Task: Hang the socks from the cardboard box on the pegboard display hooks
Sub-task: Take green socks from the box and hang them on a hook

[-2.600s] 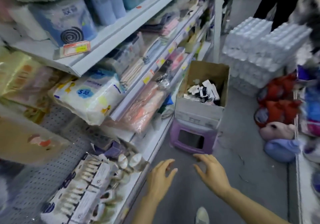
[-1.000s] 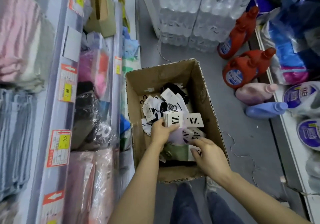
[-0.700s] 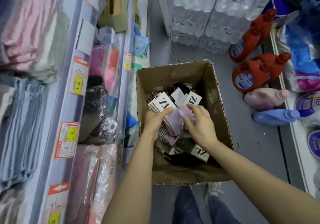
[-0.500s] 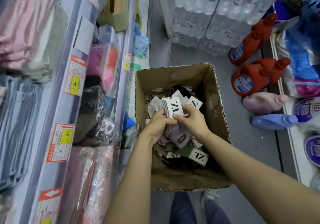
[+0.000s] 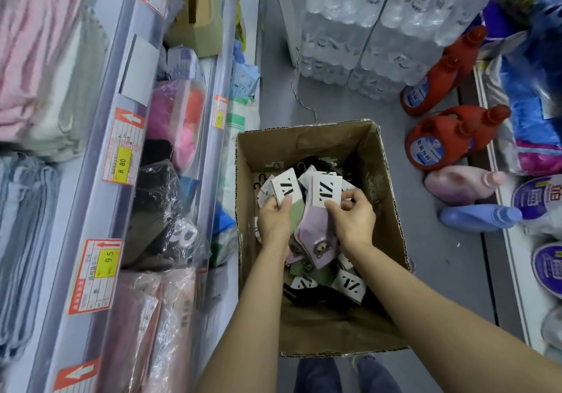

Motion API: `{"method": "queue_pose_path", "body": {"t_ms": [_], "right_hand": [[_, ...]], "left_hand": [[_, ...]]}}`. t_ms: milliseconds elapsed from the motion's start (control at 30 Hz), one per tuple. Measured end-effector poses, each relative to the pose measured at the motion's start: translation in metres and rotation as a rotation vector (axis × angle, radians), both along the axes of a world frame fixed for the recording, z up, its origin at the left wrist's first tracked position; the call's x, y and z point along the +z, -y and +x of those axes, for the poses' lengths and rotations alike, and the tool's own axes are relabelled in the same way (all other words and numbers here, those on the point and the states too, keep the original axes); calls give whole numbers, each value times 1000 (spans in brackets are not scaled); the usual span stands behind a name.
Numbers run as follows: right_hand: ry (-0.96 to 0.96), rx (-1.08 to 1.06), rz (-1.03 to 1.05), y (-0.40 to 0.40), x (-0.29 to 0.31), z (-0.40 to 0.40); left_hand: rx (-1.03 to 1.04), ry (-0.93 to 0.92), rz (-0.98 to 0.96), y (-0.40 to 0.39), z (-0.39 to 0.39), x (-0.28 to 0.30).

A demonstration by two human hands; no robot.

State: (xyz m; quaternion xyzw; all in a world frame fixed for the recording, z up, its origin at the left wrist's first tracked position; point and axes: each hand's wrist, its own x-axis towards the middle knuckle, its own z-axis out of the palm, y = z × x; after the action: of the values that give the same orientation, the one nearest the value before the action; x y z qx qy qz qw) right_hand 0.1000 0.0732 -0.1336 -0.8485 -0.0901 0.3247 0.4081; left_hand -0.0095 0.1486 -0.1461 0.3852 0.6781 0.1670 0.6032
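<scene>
An open cardboard box [image 5: 386, 186] stands on the grey floor, holding several pairs of socks with white "ZA" cards and small black hooks. Both my hands are inside it. My left hand [image 5: 273, 221] grips a bundle of socks with a green pair [image 5: 296, 210] on top. My right hand [image 5: 351, 217] pinches the card of a lilac pair of socks [image 5: 313, 231] with a bear motif. More carded socks [image 5: 348, 284] lie loose on the box bottom. No pegboard is in view.
Shelves [image 5: 100, 161] with price tags and bagged textiles run along the left. Shrink-wrapped water bottle packs [image 5: 377, 27] stand beyond the box. Red detergent jugs [image 5: 447, 143], a pink bottle [image 5: 462, 183] and a blue bottle [image 5: 477, 217] lie on the right by a low shelf.
I walked up to the box and reached into it. Both hands gathered socks; the lilac pair has separated from the bundle, now held by my right hand.
</scene>
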Motion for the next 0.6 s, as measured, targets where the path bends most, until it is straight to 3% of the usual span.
{"method": "queue_pose_path", "body": {"t_ms": [200,300,467,600], "right_hand": [[161,91,94,-2,12,0],[144,127,169,-2,32,2],[152,182,372,-1,75,0],[97,182,531,4,108,-9]], "left_hand": [[-50,-137,308,9,-3,29],[7,-68,476,15,-8,49],[215,137,498,16,-20,91],[327,184,581,22,-28,122]]}}
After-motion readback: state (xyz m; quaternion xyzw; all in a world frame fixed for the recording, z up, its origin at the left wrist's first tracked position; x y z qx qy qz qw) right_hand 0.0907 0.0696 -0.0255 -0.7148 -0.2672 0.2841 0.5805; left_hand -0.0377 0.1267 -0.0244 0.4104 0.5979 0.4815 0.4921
